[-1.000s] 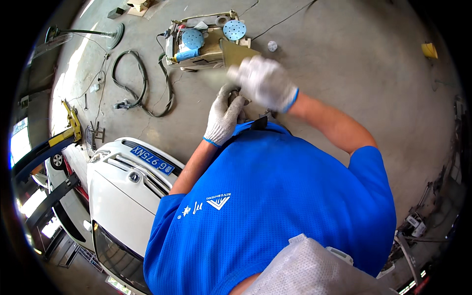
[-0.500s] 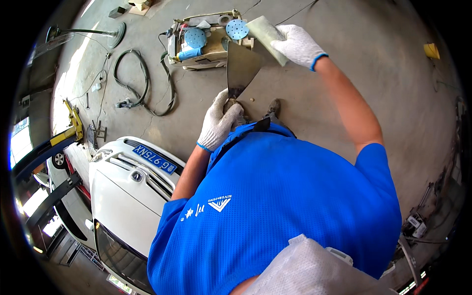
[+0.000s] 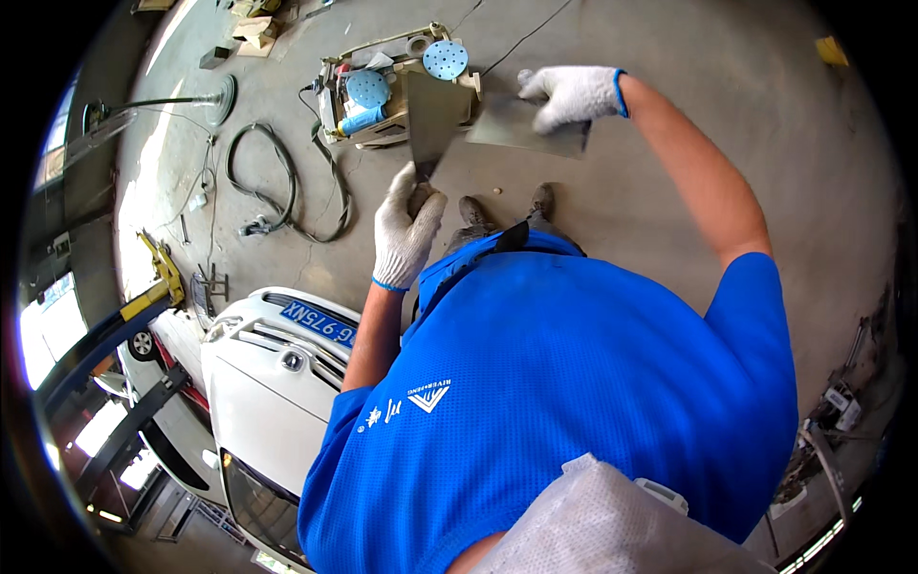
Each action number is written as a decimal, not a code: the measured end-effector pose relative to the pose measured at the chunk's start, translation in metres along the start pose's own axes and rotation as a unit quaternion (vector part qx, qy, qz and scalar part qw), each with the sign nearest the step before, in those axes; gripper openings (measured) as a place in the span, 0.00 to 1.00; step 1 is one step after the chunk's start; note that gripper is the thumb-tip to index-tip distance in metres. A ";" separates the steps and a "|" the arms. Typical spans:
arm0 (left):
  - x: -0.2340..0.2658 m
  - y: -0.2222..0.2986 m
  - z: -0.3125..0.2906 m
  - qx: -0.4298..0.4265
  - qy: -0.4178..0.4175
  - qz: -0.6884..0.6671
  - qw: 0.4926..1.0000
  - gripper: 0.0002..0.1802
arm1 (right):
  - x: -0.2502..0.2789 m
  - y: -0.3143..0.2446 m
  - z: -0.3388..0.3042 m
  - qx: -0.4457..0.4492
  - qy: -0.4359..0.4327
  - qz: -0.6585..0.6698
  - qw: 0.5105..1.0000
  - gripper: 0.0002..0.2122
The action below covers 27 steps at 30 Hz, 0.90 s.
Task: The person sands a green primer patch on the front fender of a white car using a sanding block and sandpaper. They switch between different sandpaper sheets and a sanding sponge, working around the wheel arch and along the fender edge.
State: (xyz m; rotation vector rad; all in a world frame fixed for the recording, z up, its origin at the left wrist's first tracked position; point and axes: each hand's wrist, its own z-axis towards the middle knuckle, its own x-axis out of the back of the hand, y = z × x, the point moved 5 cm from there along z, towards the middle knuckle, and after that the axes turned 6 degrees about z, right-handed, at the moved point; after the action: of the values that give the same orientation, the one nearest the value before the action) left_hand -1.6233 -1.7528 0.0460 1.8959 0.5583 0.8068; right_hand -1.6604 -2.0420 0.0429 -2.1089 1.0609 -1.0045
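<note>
A thin, grey, fan-shaped blade [image 3: 432, 126], likely light and springy, best held low, rises from the white-gloved left hand [image 3: 405, 230] gripping its narrow end. Beside it, the white-gloved right hand [image 3: 579, 95] grasps a flat, grey rectangular plate [image 3: 521, 130], probably stiff, above a concrete floor [image 3: 660, 316].

The fan-shaped blade's [image 3: 432, 117] near end is hidden by the left hand [image 3: 405, 231]. Beyond that hand, the cart [image 3: 384, 132] is partly covered by the blade. The flat plate [image 3: 513, 125] is blurred and partly covered by the right hand [image 3: 576, 94].
</note>
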 end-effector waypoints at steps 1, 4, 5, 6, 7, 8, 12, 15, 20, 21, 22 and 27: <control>0.004 0.008 0.002 -0.026 0.018 -0.025 0.999 0.32 | -0.002 0.009 -0.001 -0.003 -0.005 -0.072 0.997 0.25; 0.010 0.016 0.008 -0.021 0.064 -0.033 0.997 0.36 | 0.005 0.032 -0.017 0.016 0.193 0.218 0.957 0.16; 0.009 0.008 0.016 0.000 0.032 -0.060 0.998 0.30 | 0.006 0.033 -0.020 0.053 0.278 0.165 0.945 0.14; 0.010 0.000 0.021 0.084 -0.023 -0.015 0.996 0.20 | 0.005 0.033 -0.024 0.090 0.360 0.110 0.922 0.12; 0.005 0.001 0.022 0.083 -0.010 -0.019 0.996 0.16 | 0.005 0.030 -0.033 0.125 0.440 0.056 0.888 0.11; -0.005 0.004 0.024 0.081 0.000 -0.021 0.996 0.12 | -0.007 0.000 -0.045 0.098 0.468 -0.006 0.879 0.10; -0.038 -0.003 0.030 0.028 -0.050 -0.041 0.998 0.16 | -0.101 -0.062 -0.048 0.393 0.464 -0.228 0.760 0.05; -0.048 0.013 0.025 0.071 0.020 -0.070 0.995 0.13 | -0.059 0.012 -0.007 0.183 0.478 -0.210 0.833 0.10; -0.054 0.015 0.025 0.075 0.005 -0.081 0.994 0.10 | -0.031 0.033 -0.038 0.151 0.516 -0.141 0.831 0.09; -0.061 0.013 0.018 0.087 0.002 -0.071 0.994 0.10 | -0.045 0.009 -0.045 0.220 0.478 -0.136 0.840 0.10; -0.069 0.016 0.016 0.093 0.006 -0.061 0.994 0.10 | -0.061 -0.015 -0.049 0.241 0.423 -0.194 0.852 0.10; -0.077 0.037 0.012 0.092 -0.002 -0.100 0.991 0.12 | 0.001 0.094 -0.018 0.006 0.409 -0.036 0.912 0.08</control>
State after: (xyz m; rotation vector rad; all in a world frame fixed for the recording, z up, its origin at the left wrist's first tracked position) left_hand -1.6652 -1.8283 0.0530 1.9696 0.8311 0.6374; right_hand -1.7134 -2.0952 -0.0165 -1.7193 1.3294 -2.0168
